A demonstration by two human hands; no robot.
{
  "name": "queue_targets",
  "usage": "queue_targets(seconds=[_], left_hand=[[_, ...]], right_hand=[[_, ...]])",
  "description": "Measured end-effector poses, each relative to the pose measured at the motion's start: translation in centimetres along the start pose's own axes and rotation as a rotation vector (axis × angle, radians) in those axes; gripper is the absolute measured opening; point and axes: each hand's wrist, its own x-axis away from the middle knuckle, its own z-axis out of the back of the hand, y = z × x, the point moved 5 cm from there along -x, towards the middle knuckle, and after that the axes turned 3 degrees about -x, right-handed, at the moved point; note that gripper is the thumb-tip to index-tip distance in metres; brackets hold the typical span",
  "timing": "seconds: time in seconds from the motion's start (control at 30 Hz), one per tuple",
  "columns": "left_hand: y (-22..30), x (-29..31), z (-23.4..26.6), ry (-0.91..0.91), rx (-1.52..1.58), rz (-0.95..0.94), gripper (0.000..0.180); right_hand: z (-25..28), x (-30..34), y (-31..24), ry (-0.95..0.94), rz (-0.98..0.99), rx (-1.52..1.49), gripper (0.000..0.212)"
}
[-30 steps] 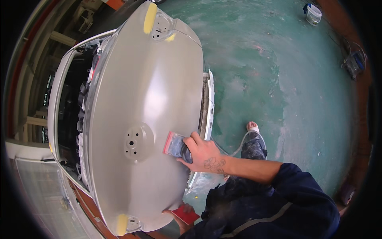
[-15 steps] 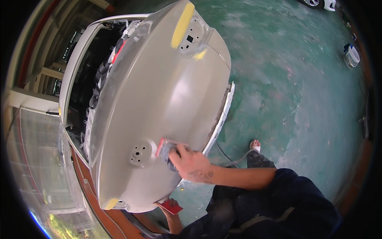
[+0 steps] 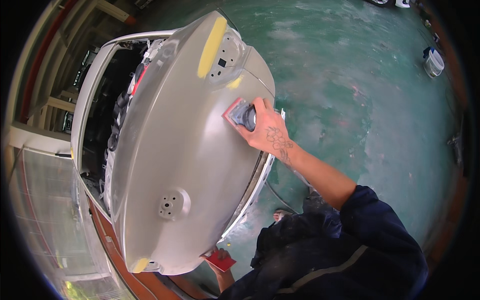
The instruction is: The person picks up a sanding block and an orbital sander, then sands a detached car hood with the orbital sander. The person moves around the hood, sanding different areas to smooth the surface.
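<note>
My right hand (image 3: 267, 125) grips a grey palm sander (image 3: 244, 116) from above. The sander's red rectangular pad lies against the beige-grey car body panel (image 3: 165, 135), near its outer edge and below the upper recess. My left hand (image 3: 220, 267) is low in the view, by the panel's near corner. A thin, flat red pad (image 3: 222, 260) is held in its fingers, partly hiding them. Yellow filler patches (image 3: 212, 47) mark the panel's far end, and a smaller one is at the near corner. A round recess with several holes (image 3: 168, 205) sits lower on the panel.
A grey hose (image 3: 280, 196) runs over the green floor (image 3: 340, 75) beside the car. The white bumper edge (image 3: 257, 197) juts out along the panel. A white bucket (image 3: 433, 64) stands at the far right. Translucent sheeting (image 3: 50, 215) hangs at the left.
My right hand has carried the sander up along the panel, from beside the round recess toward the far end. My left hand stays near the lower corner with the red pad.
</note>
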Motion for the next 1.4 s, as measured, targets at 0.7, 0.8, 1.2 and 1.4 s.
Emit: queue_targets(seconds=[0.7,0.8,1.2,1.4], left_hand=[[-5.5,-5.5,-5.8,-0.079,-0.131,-0.019,0.075],[-5.8,-5.7,-6.0,-0.089,-0.146,-0.014,0.074],[-7.2,-9.4,-2.0,-0.123,-0.086,0.090,0.071],[-7.5,-9.7,0.1,-0.029,-0.014,0.087,0.064]], right_hand=[[-1.4,2.1,8.5,0.078,-0.007,-0.172,0.061],[-3.1,3.9,6.4,-0.084,-0.001,-0.159,0.061],[-0.6,-8.9,12.3,-0.041,-0.185,-0.160,0.062],[-2.1,-8.6,14.2,-0.023,-0.259,-0.170,0.065]])
